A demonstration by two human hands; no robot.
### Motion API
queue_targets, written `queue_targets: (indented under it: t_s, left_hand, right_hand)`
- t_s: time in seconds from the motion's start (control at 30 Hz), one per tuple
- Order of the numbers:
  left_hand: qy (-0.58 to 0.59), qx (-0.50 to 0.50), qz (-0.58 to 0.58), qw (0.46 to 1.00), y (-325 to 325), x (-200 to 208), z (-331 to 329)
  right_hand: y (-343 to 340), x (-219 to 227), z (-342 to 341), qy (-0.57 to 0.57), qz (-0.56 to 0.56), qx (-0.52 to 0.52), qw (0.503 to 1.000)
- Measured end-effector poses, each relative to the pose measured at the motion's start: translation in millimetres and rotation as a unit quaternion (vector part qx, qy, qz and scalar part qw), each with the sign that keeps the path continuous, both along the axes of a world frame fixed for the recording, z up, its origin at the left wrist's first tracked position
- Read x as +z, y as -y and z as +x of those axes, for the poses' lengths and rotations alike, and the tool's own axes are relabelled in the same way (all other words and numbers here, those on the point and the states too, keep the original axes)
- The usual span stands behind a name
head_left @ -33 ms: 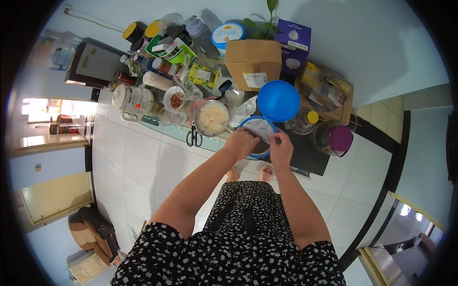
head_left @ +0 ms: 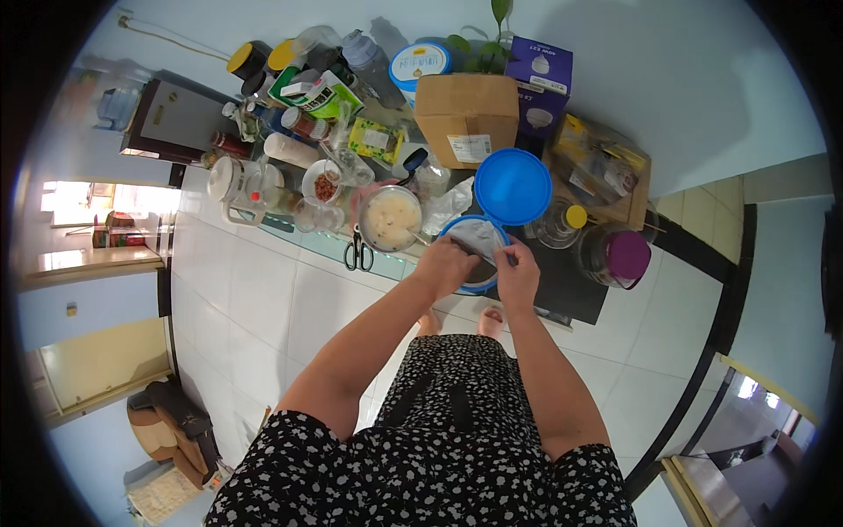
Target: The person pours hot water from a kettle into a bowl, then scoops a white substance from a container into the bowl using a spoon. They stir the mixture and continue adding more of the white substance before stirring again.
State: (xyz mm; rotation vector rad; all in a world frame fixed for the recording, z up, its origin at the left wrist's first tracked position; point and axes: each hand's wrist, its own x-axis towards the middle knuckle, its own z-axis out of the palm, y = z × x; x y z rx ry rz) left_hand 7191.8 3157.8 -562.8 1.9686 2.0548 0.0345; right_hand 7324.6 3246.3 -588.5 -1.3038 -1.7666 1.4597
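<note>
Beyond the left hand [head_left: 443, 265] stands a cardboard box [head_left: 467, 105]; purple boxes [head_left: 546, 77] stand farther off, beyond the right hand [head_left: 518, 274]. Right of that hand are a yellow-capped jar [head_left: 551, 230] and a purple-lidded jar [head_left: 612, 255]. Scissors [head_left: 358, 256] lie left of the left hand, a white bowl [head_left: 308, 183] farther left.

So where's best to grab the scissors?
By the black handle loops, coming from the person's side. The scissors lie with the loops toward the person, near the table's front edge; the other end sits beside the metal bowl, likely too crowded. The left hand is nearer.
</note>
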Motion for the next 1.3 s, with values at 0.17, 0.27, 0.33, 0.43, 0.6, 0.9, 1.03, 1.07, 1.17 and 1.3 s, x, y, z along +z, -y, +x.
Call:
queue_targets:
  t_s: [0.17, 0.27, 0.33, 0.43, 0.6, 0.9, 1.03, 1.07, 1.17, 1.3]
  left_hand:
    - [0.049, 0.083, -0.091, 0.991, -10.5, 4.8, 16.4]
    - [0.035, 0.091, -0.108, 0.989, -13.5, 12.5, 18.5]
    - [-0.006, 0.099, -0.051, 0.994, -7.3, 6.7, 18.4]
    - [-0.03, 0.144, -0.055, 0.988, -7.5, 8.7, 23.2]
    - [-0.02, 0.213, -0.087, 0.973, -12.6, 8.1, 35.9]
    - [0.04, 0.253, -0.055, 0.965, -7.8, 4.2, 40.7]
    - [0.073, 0.247, -0.057, 0.965, -5.7, 7.3, 32.8]
    - [0.082, 0.243, -0.058, 0.965, -4.8, 8.4, 30.8]
    - [0.15, 0.316, -0.046, 0.936, -0.8, 17.1, 26.1]
    - [0.264, 0.385, -0.021, 0.884, 21.7, 16.9, 8.7]
  right_hand:
    - [4.3, 7.3, -1.1, -0.047, -0.01, -0.039, 0.998]
    - [12.8, 3.6, 1.5, -0.048, 0.02, -0.071, 0.996]
    - [19.6, 5.1, 3.9, -0.031, 0.025, -0.087, 0.995]
    - [25.8, 15.8, 4.7, -0.001, 0.0, -0.09, 0.996]
    - [15.8, 17.8, 10.4, 0.041, -0.021, -0.036, 0.998]
    - [8.7, 11.8, 15.2, 0.063, -0.018, -0.01, 0.998]
    - [6.8, 8.5, 15.8, 0.043, -0.02, -0.006, 0.999]
    - [7.0, 6.6, 16.0, 0.039, -0.021, -0.005, 0.999]
    - [6.6, -3.7, 15.2, 0.038, -0.017, -0.005, 0.999]
    - [1.4, -20.1, 17.4, 0.04, -0.064, -0.006, 0.997]
